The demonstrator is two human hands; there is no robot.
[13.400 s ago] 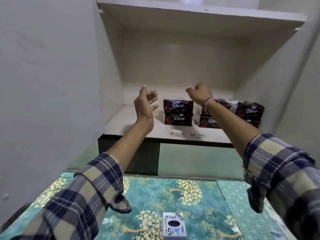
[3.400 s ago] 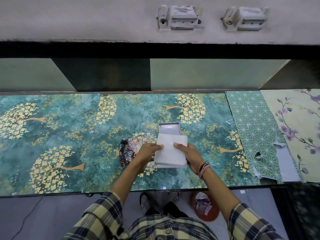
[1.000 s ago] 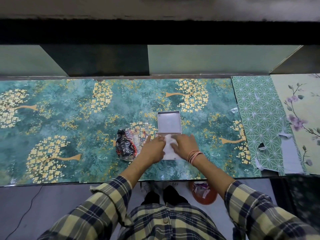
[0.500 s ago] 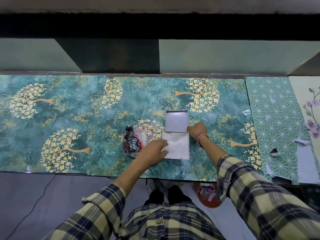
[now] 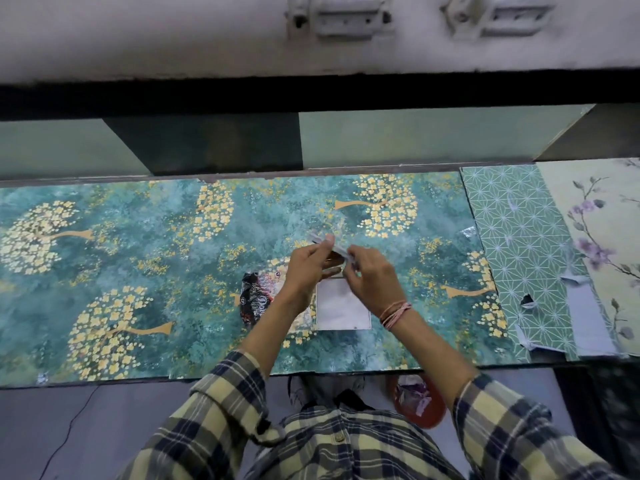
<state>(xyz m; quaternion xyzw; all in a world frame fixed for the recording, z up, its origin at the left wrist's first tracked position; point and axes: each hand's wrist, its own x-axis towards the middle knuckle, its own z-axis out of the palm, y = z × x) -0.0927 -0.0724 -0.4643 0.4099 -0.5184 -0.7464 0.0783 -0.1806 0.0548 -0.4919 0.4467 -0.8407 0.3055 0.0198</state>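
A small white box base (image 5: 343,308) with white paper in it lies on the green counter (image 5: 156,258) with gold tree prints. Just above it both hands hold the grey box lid (image 5: 331,247) tilted in the air. My left hand (image 5: 308,271) pinches its far left edge. My right hand (image 5: 372,277) grips its right side. A crumpled dark Dove wrapper (image 5: 256,299) lies left of the box, partly hidden behind my left forearm.
A shelf edge with two white latches (image 5: 343,15) overhangs the counter at the top. Green geometric paper (image 5: 519,237) and floral paper (image 5: 602,237) cover the counter's right end. An orange bin (image 5: 420,403) stands on the floor below the counter edge.
The lid lay flat on the counter behind the box base. Both hands have since lifted it and hold it tilted over the box.
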